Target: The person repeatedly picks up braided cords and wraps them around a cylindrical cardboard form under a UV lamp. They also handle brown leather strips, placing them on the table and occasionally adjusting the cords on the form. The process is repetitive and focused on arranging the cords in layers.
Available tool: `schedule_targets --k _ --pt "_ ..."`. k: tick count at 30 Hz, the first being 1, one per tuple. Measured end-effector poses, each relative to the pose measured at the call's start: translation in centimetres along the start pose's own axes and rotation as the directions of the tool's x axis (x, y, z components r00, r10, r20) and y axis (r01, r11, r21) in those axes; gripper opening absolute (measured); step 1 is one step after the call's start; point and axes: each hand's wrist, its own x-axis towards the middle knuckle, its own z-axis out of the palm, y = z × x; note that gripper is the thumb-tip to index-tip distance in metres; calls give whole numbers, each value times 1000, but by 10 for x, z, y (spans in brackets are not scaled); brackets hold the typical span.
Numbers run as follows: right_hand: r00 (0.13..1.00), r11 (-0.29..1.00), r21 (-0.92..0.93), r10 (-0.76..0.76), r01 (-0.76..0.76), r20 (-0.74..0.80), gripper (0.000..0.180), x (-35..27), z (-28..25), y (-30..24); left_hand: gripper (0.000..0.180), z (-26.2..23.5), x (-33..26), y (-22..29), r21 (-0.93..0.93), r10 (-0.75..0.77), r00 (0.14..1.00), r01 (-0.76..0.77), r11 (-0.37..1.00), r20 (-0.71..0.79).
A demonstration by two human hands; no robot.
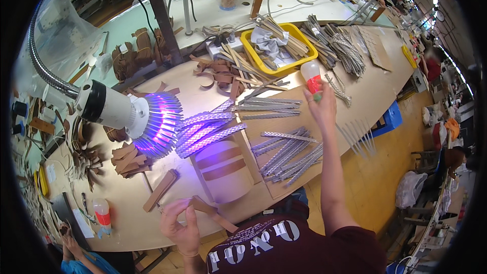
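Right hand [320, 105] is stretched out over the bench, fingers wrapped round a small plastic bottle [311, 77] with a red label; the bottle is tipped, its greenish nozzle end down in my fist. It hangs above the far edge of the board, near the silver braided strips [284, 152] laid in rows there.

Left hand [178, 226] is close to my body at the near bench edge, thumb and fingers pinching one end of a brown strap [215, 214]. The strap lies flat on the bench top [127, 223], angled toward my chest.

A lamp [147, 116] on a flexible neck throws violet light on a bundle of braided strips just beside a rounded form [220, 170] with two brown bands across it. The yellow tray [253, 53] of scraps sits beyond the bottle.

Notes on doing this well, as I judge it: keep the strap pinned flat so the end does not curl; bring the bottle in with the nozzle low and the squeeze light, so liquid goes only where wanted; keep drips clear of the silver strips below the bottle.

A second bottle [102, 215] stands at the left.
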Motion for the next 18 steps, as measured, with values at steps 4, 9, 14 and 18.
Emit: schedule_targets --k 4,9,14,18 --pt "932 989 -93 143 -118 333 75 48 27 66 8 -1 0 -3 8 15 1000 -14 1000 -22" --pt "844 981 -138 189 -137 502 69 86 -10 50 8 0 2 -4 6 -5 999 5 1000 -53" --pt "857 946 -196 -130 258 499 53 117 -52 -8 8 2 3 -4 3 18 998 -18 1000 -58" --pt "837 937 -141 -211 321 505 52 139 -51 -44 10 1 3 -3 0 24 998 -24 1000 -65"
